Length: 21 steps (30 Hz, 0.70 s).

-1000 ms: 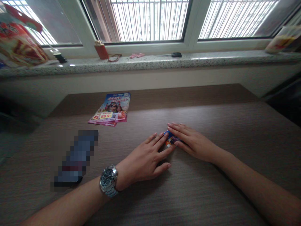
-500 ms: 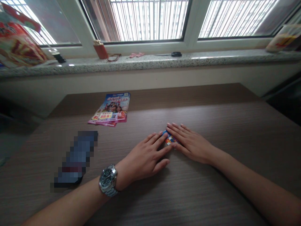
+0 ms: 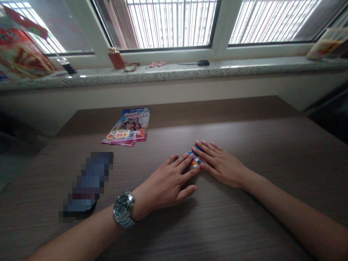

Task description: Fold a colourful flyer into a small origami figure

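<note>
A small colourful piece of printed paper (image 3: pixel 196 160), mostly blue with orange and white patches, lies on the brown table (image 3: pixel 233 224), partly covered by fingers. My left hand (image 3: pixel 170 181), with a metal watch at the wrist, rests flat with its fingers spread, its fingertips on the paper's left and near edges. Lying over the paper's right part is my right hand (image 3: pixel 221 163), palm down with its fingers stretched out. The fingertips of both hands are close together around the paper.
Stacked leaflets (image 3: pixel 132 127) lie at the table's back left. A pixelated dark phone-like object (image 3: pixel 88 183) is left of my left forearm. On the stone windowsill (image 3: pixel 179 74) are scissors (image 3: pixel 202 63), a red-brown case (image 3: pixel 116 59), pink pieces (image 3: pixel 157 64) and a red food package (image 3: pixel 23 52).
The fingers of my right hand have shifted slightly and spread a little, showing more blue of the paper between them. My left hand has barely moved.
</note>
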Each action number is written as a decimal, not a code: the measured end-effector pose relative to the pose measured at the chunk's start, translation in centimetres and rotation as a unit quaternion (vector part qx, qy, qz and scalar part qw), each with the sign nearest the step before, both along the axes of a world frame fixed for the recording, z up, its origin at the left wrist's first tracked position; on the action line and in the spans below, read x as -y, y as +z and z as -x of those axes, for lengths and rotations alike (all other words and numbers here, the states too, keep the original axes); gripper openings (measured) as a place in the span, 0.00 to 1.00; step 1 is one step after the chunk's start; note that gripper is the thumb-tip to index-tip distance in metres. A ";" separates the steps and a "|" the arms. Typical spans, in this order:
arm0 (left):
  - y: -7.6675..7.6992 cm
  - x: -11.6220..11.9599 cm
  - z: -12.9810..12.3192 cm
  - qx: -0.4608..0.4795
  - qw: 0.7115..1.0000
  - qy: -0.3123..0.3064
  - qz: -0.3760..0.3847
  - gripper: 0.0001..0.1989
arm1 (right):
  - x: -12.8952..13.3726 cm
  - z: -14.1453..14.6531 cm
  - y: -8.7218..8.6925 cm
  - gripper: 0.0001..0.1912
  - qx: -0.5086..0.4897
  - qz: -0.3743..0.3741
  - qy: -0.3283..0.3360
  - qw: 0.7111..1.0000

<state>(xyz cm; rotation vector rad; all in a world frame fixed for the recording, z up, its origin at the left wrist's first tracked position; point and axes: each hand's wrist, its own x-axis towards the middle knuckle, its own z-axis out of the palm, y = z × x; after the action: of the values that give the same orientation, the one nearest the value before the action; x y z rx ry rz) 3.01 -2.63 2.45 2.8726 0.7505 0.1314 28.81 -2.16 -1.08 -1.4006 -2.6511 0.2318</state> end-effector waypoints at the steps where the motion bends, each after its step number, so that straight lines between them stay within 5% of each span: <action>1: 0.1 -0.1 0.1 0.000 1.000 -0.004 0.000 0.29 | -0.1 -0.1 0.0 0.30 0.002 0.004 0.002 1.000; 21: 0.6 -0.5 0.4 0.009 1.000 -0.007 0.006 0.24 | -0.6 -0.9 -0.3 0.31 -0.014 -0.019 -0.018 1.000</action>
<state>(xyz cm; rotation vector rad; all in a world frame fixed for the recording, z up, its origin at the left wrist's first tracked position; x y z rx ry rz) 2.66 -2.11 3.09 2.8600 0.7248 0.1507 29.69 -1.54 -1.39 -1.4221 -2.5913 0.1944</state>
